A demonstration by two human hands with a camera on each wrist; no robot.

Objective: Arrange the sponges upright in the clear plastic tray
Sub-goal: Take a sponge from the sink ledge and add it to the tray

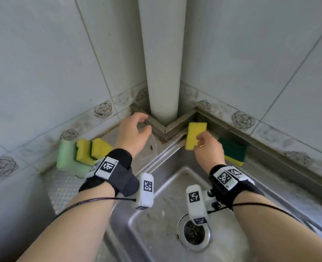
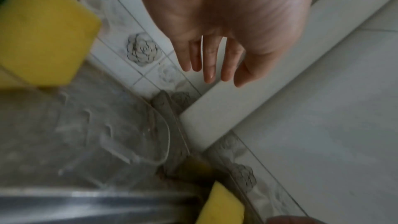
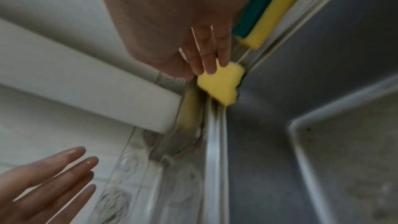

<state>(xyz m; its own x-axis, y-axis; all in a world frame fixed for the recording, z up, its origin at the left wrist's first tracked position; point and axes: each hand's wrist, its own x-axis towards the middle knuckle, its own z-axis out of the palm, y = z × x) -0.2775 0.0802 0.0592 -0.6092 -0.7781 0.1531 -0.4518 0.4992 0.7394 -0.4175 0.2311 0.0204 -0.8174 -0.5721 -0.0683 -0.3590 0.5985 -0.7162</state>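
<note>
My right hand [image 1: 200, 138] pinches a yellow sponge [image 1: 195, 134] by its lower right edge and holds it upright at the sink's back corner; the right wrist view shows its fingers [image 3: 210, 60] on that sponge [image 3: 219, 83]. My left hand [image 1: 146, 122] hovers with relaxed fingers over the clear plastic tray [image 1: 153, 148], holding nothing. Two yellow sponges [image 1: 92, 150] stand upright beside a pale green one [image 1: 65, 154] at the tray's left end. A green-topped yellow sponge [image 1: 232, 151] lies flat on the ledge to the right. The tray [image 2: 129, 134] looks bare under the left hand.
A white pipe [image 1: 162, 63] stands in the tiled corner behind a raised metal ledge [image 1: 164, 129]. The steel sink basin [image 1: 167, 201] with its drain [image 1: 194, 234] lies below both wrists. A textured draining surface [image 1: 62, 190] is at the left.
</note>
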